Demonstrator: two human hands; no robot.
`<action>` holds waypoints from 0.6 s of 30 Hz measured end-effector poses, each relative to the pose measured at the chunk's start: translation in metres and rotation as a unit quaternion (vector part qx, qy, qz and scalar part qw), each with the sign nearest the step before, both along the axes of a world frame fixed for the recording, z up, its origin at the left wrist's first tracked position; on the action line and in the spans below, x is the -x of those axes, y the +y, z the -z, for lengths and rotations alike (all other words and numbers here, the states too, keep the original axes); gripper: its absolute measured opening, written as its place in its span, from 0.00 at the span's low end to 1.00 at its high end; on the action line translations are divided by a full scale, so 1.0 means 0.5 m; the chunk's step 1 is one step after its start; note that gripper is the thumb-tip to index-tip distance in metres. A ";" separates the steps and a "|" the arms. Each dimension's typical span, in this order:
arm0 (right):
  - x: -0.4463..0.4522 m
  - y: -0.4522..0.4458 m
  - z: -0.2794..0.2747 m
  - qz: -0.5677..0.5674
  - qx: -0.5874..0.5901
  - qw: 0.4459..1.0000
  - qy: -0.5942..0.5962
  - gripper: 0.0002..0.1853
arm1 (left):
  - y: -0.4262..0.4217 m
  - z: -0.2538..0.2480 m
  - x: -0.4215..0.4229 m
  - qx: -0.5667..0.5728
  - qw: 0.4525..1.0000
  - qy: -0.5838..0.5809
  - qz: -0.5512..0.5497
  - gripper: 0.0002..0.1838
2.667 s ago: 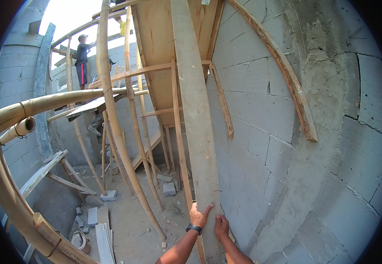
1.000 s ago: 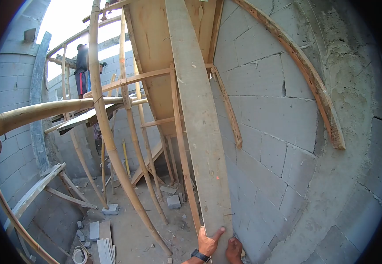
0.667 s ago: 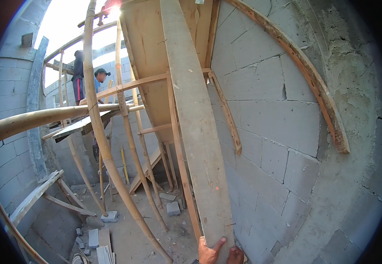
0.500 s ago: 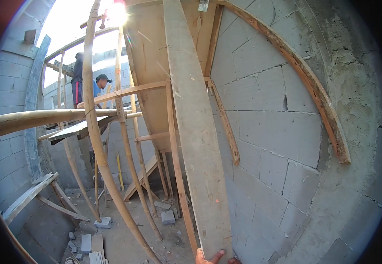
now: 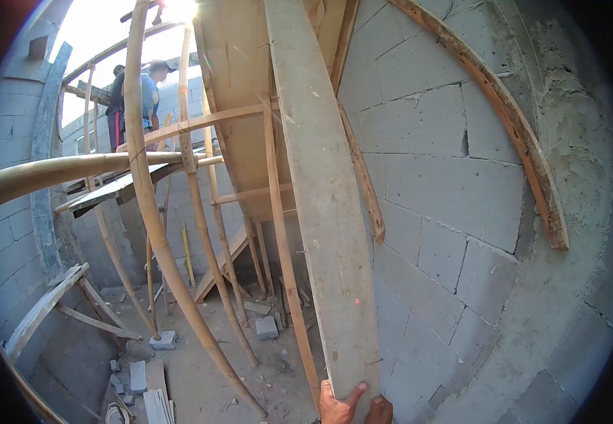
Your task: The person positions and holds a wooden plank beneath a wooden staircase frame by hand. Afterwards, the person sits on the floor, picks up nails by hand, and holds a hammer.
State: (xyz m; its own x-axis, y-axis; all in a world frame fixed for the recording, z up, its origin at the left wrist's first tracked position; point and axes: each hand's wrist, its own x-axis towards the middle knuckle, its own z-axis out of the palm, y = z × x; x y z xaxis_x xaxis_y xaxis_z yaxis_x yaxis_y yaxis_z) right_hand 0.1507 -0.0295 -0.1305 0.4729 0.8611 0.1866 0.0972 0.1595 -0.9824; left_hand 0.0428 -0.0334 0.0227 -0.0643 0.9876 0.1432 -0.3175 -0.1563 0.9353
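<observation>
A long, wide grey-white wooden plank (image 5: 320,205) runs from the bottom middle up to the top of the view. At its near end my left hand (image 5: 340,405) grips the left edge, with the thumb over the face. My right hand (image 5: 379,410) is closed at the right edge of the same end, its fingers curled and partly cut off by the frame. A nail (image 5: 376,362) sticks out of the right edge just above my hands. Beside the plank on the left stands a thin wooden post (image 5: 283,233).
Brown plywood panels (image 5: 239,92) lean overhead behind the plank. Bamboo poles (image 5: 152,219) form scaffolding on the left, where two people (image 5: 149,99) are beyond a board platform (image 5: 119,187). A grey block wall (image 5: 448,191) carries a timber strip (image 5: 511,120). Loose blocks (image 5: 267,327) litter the floor.
The view has tilted down and more of both hands shows on the plank. The person in blue has straightened up.
</observation>
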 end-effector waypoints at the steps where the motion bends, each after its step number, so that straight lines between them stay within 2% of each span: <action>1: -0.001 0.007 -0.005 0.003 -0.002 1.000 0.000 0.15 | -0.016 -0.055 -0.001 0.065 0.997 -0.032 0.013 0.25; 4: 0.001 0.023 -0.002 0.015 -0.003 1.000 0.004 0.14 | -0.009 -0.039 -0.005 0.068 0.994 -0.081 0.038 0.25; 15: 0.005 0.013 -0.019 0.021 0.012 1.000 0.015 0.11 | 0.020 -0.006 0.002 0.001 0.998 -0.049 0.029 0.27; 18: 0.004 0.000 -0.010 0.020 0.016 1.000 0.017 0.11 | 0.000 0.031 0.006 -0.018 1.000 -0.024 -0.004 0.28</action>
